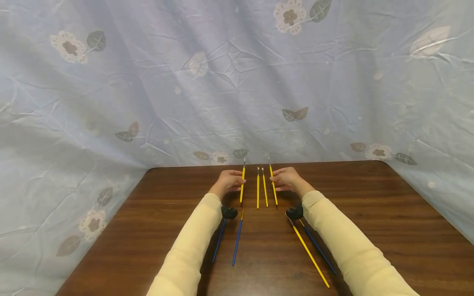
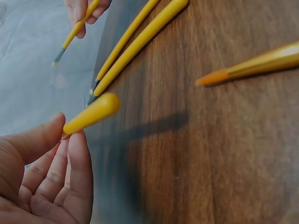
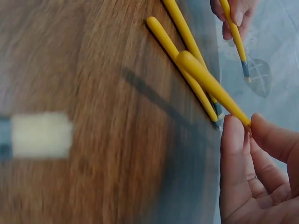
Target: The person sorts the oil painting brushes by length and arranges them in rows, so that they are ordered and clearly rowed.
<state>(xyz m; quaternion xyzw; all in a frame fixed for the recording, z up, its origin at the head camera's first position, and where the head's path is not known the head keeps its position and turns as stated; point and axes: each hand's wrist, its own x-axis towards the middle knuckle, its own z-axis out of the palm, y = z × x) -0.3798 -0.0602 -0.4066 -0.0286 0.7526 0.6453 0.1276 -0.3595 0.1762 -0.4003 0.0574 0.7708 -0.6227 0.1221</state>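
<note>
My left hand [image 1: 231, 181] pinches a yellow paintbrush [image 1: 242, 191] between thumb and fingertips, bristles pointing away toward the curtain. In the left wrist view the rounded handle end [image 2: 100, 112] juts past the fingers, its shadow on the wood apart from it. Opposite, my right hand [image 1: 288, 179] pinches another yellow paintbrush [image 1: 274, 190] the same way; its handle [image 3: 210, 84] likewise casts a separate shadow. Between the hands, two yellow paintbrushes [image 1: 258, 191] lie side by side on the brown table [image 1: 177, 230], pale bristles toward the far edge.
Nearer on the table, two blue paintbrushes [image 1: 238, 243] lie by the left forearm, one partly behind a black wrist mount [image 1: 229, 212]. A yellow paintbrush [image 1: 311, 257] and a blue one [image 1: 321, 251] lie by the right forearm. A patterned curtain [image 1: 237, 82] hangs behind the table.
</note>
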